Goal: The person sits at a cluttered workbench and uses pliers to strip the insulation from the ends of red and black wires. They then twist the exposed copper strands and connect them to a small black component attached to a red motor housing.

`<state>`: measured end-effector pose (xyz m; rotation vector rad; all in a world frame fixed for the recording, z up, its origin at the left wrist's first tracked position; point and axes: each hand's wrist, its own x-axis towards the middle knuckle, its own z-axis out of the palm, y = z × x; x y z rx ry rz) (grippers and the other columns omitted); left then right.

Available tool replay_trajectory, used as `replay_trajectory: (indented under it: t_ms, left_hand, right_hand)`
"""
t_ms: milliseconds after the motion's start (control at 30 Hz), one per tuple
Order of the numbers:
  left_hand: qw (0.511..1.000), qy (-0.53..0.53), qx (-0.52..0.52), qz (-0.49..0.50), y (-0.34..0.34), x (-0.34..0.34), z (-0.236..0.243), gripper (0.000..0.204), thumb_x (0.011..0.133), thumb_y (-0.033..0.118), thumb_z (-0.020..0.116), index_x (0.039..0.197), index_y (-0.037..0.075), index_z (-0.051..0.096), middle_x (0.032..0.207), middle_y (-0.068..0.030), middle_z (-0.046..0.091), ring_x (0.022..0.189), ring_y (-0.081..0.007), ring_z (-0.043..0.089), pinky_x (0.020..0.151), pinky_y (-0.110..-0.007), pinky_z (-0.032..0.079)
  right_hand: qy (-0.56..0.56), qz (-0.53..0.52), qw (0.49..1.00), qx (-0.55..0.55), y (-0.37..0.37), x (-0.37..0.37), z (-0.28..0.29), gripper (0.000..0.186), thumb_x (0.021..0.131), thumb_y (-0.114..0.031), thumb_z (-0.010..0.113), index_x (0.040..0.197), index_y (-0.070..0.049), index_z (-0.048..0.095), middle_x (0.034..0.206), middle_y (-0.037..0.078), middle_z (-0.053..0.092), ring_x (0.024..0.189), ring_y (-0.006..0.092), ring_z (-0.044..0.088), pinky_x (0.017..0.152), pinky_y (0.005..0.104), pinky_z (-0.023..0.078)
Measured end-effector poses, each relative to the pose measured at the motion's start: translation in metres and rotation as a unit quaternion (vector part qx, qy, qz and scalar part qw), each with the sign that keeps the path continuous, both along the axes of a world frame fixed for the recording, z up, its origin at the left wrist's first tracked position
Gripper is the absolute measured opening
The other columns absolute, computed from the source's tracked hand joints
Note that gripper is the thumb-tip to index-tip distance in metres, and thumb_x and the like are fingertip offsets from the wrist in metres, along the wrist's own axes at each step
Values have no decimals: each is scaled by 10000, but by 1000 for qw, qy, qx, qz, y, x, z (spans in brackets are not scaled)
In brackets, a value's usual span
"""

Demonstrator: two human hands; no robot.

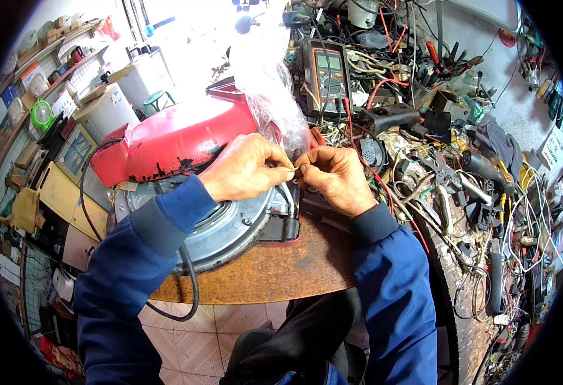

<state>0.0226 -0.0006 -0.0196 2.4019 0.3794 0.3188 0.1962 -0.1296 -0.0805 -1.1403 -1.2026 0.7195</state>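
My left hand and my right hand meet tip to tip above the workbench. Each is closed in a pinch, thumb against forefinger. Between the fingertips is something thin and tiny, too small to name. Below and behind my left hand lies an opened appliance, with a red shell tilted up at the back and a round grey metal body nearer me. A black power cord hangs from it over the bench edge. Clear plastic sheeting stands just behind my hands.
A multimeter with red and black leads leans at the back. Tangled wires, tools and parts crowd the right-hand bench. Shelves with boxes line the left wall. The brown wooden bench top ends in a curved edge near me.
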Motion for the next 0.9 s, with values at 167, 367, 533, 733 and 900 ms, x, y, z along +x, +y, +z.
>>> replay_trajectory:
  t_ms: [167, 367, 533, 733, 900]
  left_hand:
    - [1000, -2, -5, 0, 1, 0, 0, 166, 920, 100, 756, 992, -48, 775, 820, -74, 765, 761, -87, 669, 694, -280, 549]
    - [1000, -1, -8, -1, 3, -1, 0, 172, 928, 105, 749, 1000, -50, 772, 824, -74, 760, 780, -90, 668, 710, -284, 548]
    - [1000, 3, -5, -12, 1, -2, 2, 190, 933, 118, 744, 1007, -55, 767, 838, -73, 758, 796, -94, 667, 726, -290, 548]
    - [999, -7, -7, -32, 7, -1, -2, 191, 916, 77, 712, 1027, -72, 755, 880, -102, 761, 825, -117, 681, 762, -298, 554]
    - [1000, -10, 1, -29, 7, -3, -1, 186, 899, 102, 720, 983, -61, 753, 865, -92, 755, 816, -125, 675, 753, -319, 547]
  right_hand:
    - [24, 23, 999, -6, -1, 2, 0, 137, 923, -8, 624, 958, 58, 738, 830, 43, 728, 756, 97, 672, 684, 262, 553]
    - [128, -68, 987, 74, 0, 17, 11, 150, 973, -20, 599, 998, 75, 712, 903, 98, 734, 741, 147, 702, 680, 292, 588]
    - [-51, -166, 983, -53, -19, 44, 46, 172, 922, -14, 610, 999, 105, 707, 786, 93, 718, 664, 134, 687, 612, 281, 557]
    - [-351, -207, 906, -114, -48, 38, 50, 196, 816, -109, 692, 936, 15, 785, 853, 215, 759, 806, 330, 762, 771, 404, 590]
    - [-329, -328, 870, -163, -96, 76, 69, 193, 830, -124, 711, 935, 23, 778, 804, 209, 750, 734, 283, 752, 711, 377, 569]
